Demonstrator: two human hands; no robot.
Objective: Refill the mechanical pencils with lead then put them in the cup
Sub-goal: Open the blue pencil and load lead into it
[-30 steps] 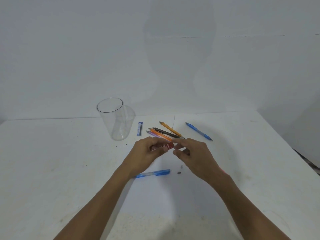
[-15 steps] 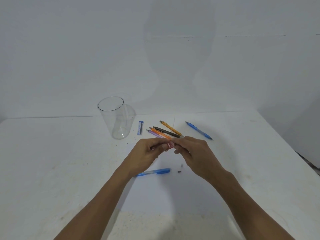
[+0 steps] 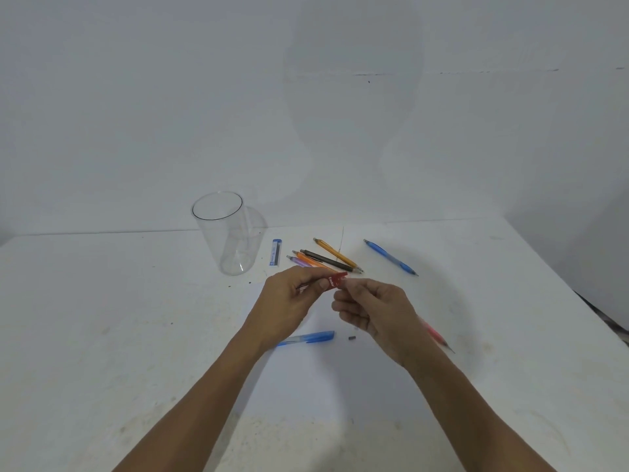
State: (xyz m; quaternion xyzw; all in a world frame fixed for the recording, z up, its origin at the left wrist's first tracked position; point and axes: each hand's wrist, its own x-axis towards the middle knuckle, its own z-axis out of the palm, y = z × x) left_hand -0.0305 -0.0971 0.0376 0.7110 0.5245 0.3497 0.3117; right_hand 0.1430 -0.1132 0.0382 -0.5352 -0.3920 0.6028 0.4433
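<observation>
red lead case (image 3: 337, 279) held above the desk (image 3: 102, 335)
left grip (image 3: 292, 298) clasps it, right grip (image 3: 377, 311) pinches its end; i see the clear cup (image 3: 231, 247) upright beyond

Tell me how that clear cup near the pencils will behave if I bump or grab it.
The clear cup stands tall and empty, narrowing toward its base, so a bump near the rim would probably tip it. Its thin see-through wall suggests it is light and may flex when squeezed.
</observation>
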